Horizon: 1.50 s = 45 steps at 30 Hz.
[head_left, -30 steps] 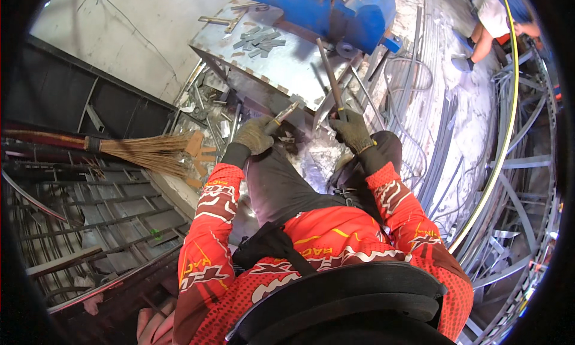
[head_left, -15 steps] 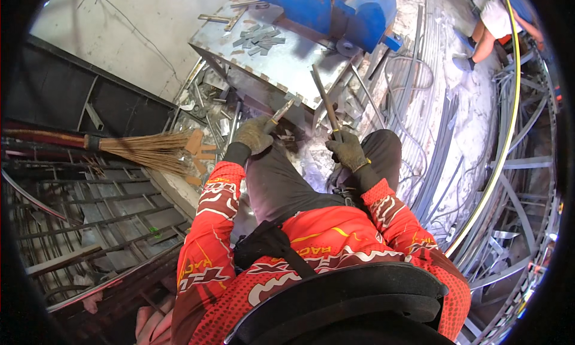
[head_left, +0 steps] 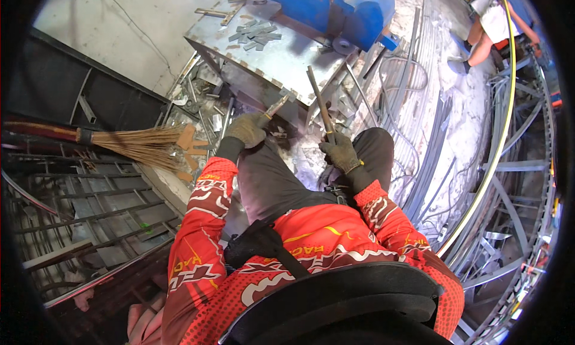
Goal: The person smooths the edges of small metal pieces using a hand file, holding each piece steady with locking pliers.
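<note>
My left hand (head_left: 246, 131), in a worn work glove, is closed around a short pale tool (head_left: 276, 107). Its exact kind is hard to make out. At the tool's tip a small flat grey metal piece (head_left: 289, 94) shows against the front edge of the metal-topped table (head_left: 284, 66). My right hand (head_left: 342, 154), gloved too, grips the lower end of a long dull metal bar (head_left: 320, 99) above my right thigh. The bar tilts up toward the table. Several flat grey metal strips (head_left: 256, 34) lie in a loose pile on the tabletop.
A blue machine (head_left: 341, 12) stands on the table's far side. Metal offcuts (head_left: 203, 99) litter the floor at left, near a straw broom (head_left: 135, 146). Long metal bars (head_left: 440, 147) and a yellow hose (head_left: 500, 147) run along the right. Another person's legs (head_left: 479, 45) show at far right.
The view has shifted slightly, moving the scene a little left. Both hands keep their grip in nearly the same pose. The other person at the upper right has changed posture slightly.
</note>
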Each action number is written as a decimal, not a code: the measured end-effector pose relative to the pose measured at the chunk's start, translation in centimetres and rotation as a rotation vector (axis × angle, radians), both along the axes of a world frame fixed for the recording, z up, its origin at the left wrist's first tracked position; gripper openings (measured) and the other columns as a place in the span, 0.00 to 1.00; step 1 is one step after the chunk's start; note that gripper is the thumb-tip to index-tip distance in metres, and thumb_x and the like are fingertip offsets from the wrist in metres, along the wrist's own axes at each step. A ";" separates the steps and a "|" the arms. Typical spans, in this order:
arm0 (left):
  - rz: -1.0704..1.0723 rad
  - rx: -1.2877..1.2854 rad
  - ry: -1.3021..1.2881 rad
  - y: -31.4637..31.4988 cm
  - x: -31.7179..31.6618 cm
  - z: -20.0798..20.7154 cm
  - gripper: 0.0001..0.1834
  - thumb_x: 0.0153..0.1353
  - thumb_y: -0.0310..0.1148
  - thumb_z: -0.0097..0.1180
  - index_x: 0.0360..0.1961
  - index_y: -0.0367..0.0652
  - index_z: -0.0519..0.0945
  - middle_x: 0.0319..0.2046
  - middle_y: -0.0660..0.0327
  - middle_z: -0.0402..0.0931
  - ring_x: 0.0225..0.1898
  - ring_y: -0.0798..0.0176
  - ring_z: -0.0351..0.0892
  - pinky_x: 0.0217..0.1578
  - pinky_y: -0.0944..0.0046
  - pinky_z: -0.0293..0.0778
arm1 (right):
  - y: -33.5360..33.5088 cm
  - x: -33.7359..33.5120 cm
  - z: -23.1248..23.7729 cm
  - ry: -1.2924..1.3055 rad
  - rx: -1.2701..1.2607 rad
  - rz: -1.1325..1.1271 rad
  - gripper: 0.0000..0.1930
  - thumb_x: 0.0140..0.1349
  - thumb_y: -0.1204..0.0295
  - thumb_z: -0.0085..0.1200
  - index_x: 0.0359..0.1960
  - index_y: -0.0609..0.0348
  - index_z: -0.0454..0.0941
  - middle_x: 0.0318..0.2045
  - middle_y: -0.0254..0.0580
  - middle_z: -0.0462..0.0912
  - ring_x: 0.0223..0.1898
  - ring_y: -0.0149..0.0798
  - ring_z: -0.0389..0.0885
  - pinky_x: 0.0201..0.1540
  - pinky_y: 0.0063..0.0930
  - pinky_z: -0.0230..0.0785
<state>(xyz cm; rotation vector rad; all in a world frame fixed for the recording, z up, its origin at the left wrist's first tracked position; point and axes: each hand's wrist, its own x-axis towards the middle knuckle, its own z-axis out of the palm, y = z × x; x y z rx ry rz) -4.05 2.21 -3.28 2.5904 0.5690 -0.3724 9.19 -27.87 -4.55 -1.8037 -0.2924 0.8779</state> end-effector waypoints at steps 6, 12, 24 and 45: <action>0.122 -0.028 0.046 -2.6 1.7 4.4 0.26 0.56 0.46 0.61 0.56 0.48 0.84 0.48 0.44 0.84 0.53 0.39 0.83 0.56 0.47 0.77 | -2.3 1.7 0.3 -0.294 -0.131 0.112 0.15 0.62 0.62 0.62 0.39 0.63 0.79 0.24 0.39 0.79 0.23 0.33 0.78 0.28 0.34 0.71; 0.069 -0.051 0.123 0.1 2.0 2.1 0.23 0.58 0.44 0.60 0.53 0.50 0.86 0.52 0.45 0.84 0.57 0.40 0.81 0.59 0.45 0.75 | -3.0 1.3 3.8 -0.514 -0.157 0.050 0.23 0.66 0.62 0.61 0.58 0.64 0.75 0.38 0.56 0.83 0.40 0.51 0.83 0.48 0.42 0.74; 0.074 0.006 0.065 0.6 2.5 3.7 0.17 0.61 0.42 0.56 0.48 0.52 0.87 0.49 0.48 0.85 0.54 0.42 0.83 0.57 0.44 0.77 | 1.0 1.3 6.5 -0.254 -0.020 0.241 0.19 0.76 0.60 0.51 0.55 0.65 0.74 0.33 0.42 0.80 0.36 0.30 0.77 0.41 0.30 0.72; -0.032 -0.046 0.010 -0.2 3.6 4.3 0.14 0.55 0.42 0.61 0.41 0.52 0.87 0.39 0.47 0.85 0.47 0.40 0.84 0.50 0.42 0.78 | -3.2 2.4 3.6 -0.206 -0.092 0.166 0.19 0.75 0.63 0.53 0.55 0.69 0.78 0.31 0.37 0.81 0.32 0.31 0.76 0.37 0.30 0.71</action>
